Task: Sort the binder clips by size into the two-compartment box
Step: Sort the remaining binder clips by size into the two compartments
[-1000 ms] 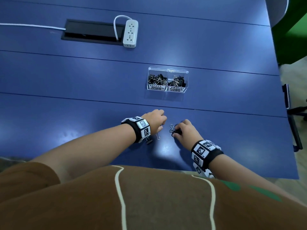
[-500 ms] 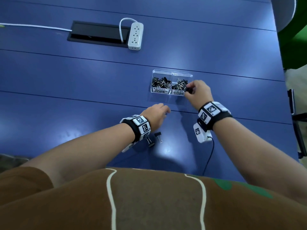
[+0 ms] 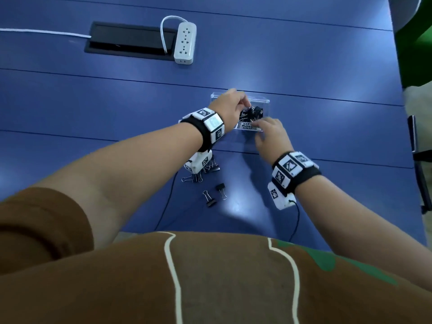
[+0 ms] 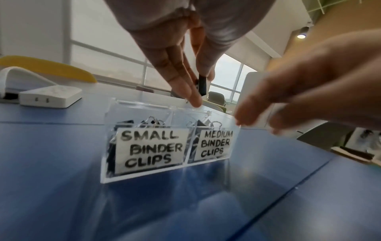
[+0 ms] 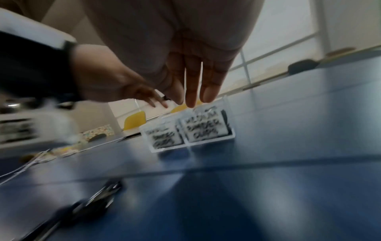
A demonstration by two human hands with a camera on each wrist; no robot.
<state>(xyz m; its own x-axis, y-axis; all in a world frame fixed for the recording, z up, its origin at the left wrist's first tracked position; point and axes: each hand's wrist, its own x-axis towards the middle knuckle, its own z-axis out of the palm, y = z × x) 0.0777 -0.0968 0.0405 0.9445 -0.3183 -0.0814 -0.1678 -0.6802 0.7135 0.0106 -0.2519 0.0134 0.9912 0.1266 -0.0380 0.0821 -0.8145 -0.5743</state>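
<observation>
A clear two-compartment box (image 3: 260,100) stands mid-table, labelled SMALL BINDER CLIPS on its left and MEDIUM BINDER CLIPS on its right, with black clips in both. My left hand (image 3: 233,105) hovers over the box (image 4: 148,107), about above the divider, and pinches a small black binder clip (image 4: 202,85) between thumb and fingers. My right hand (image 3: 261,127) hangs by the front of the medium compartment with straight fingers (image 5: 191,96) and holds nothing. Several loose black clips (image 3: 209,198) lie on the table nearer to me; some are partly hidden under the left wrist camera.
A white power strip (image 3: 184,43) and a black cable hatch (image 3: 128,40) lie at the far side of the blue table (image 3: 327,136). The table's right edge runs close by, with a chair (image 3: 418,148) beyond it. Thin black cables trail from both wrist cameras.
My left hand rose from the table to the box with a clip. My right hand carried its clip to the medium compartment, let go and now draws back empty.
</observation>
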